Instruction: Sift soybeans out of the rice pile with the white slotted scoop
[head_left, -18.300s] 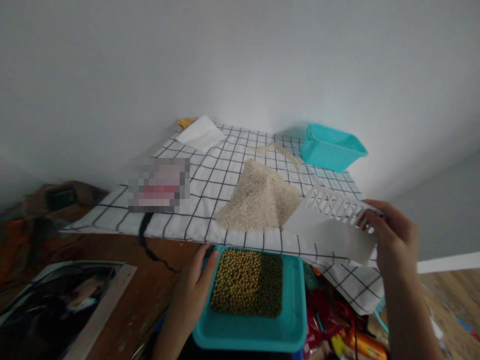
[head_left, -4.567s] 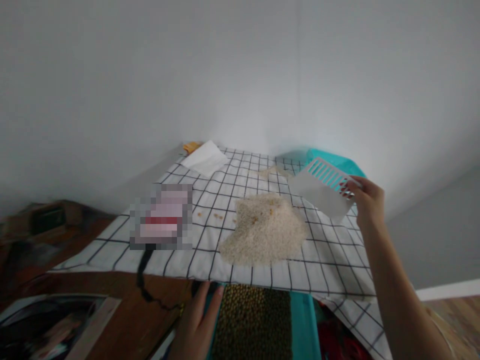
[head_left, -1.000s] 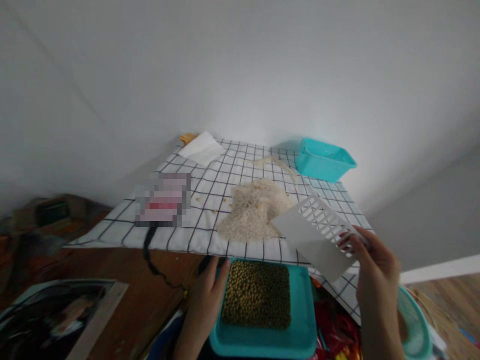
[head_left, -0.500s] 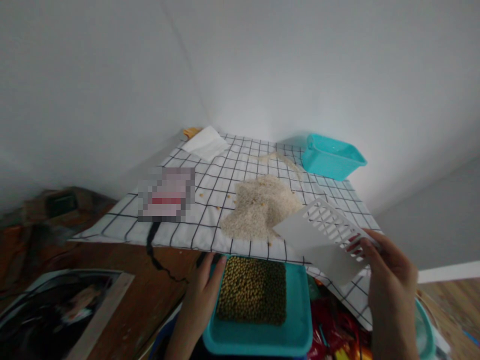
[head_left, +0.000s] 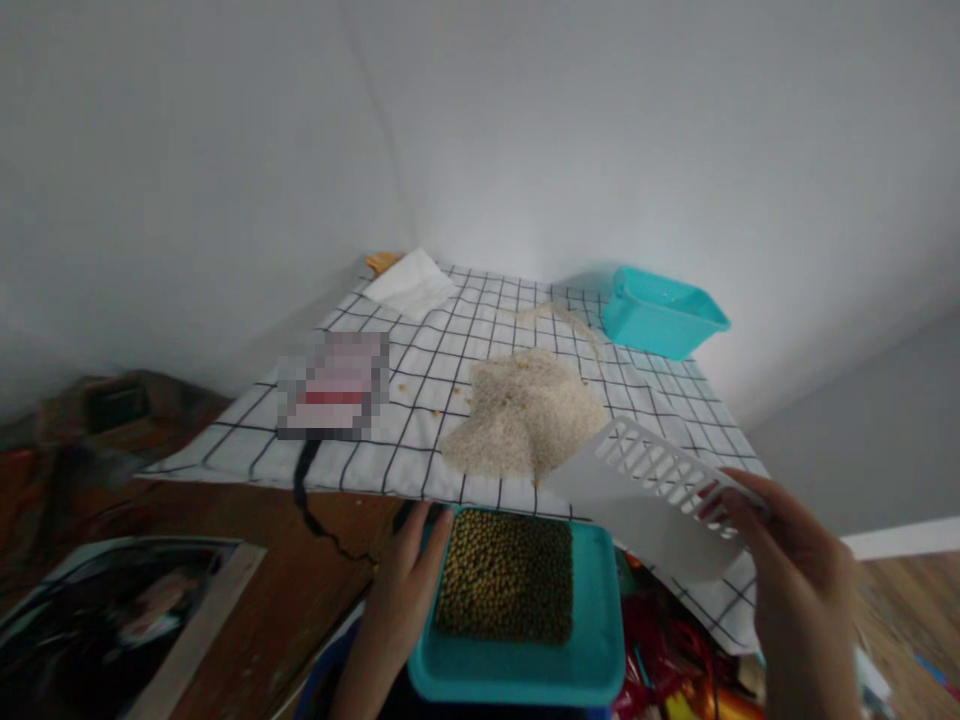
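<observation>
My left hand (head_left: 405, 585) grips the left rim of a turquoise plastic container (head_left: 517, 680), which is held below the table's front edge. Round yellowish beans (head_left: 502, 580) cover much of its inside. In my right hand (head_left: 795, 565) is a white plastic scoop (head_left: 637, 512) with a row of slots, pinched near its slotted edge. The scoop is tilted, with its left end close to a heap of pale grain (head_left: 525, 415) on the tablecloth. Whether it touches the grain I cannot tell. A few stray yellow beans (head_left: 437, 413) lie left of the heap.
The table wears a white cloth with black grid lines (head_left: 360, 460). Another turquoise container (head_left: 664, 315) stands at the back right. A white tissue (head_left: 412, 284) lies back left, near a blurred-out flat object (head_left: 334, 385) with a black cable. Red packaging (head_left: 660, 640) sits below the table.
My right hand has shifted slightly right and down, and the scoop has turned a little with it. My left hand and the bean container have barely moved.
</observation>
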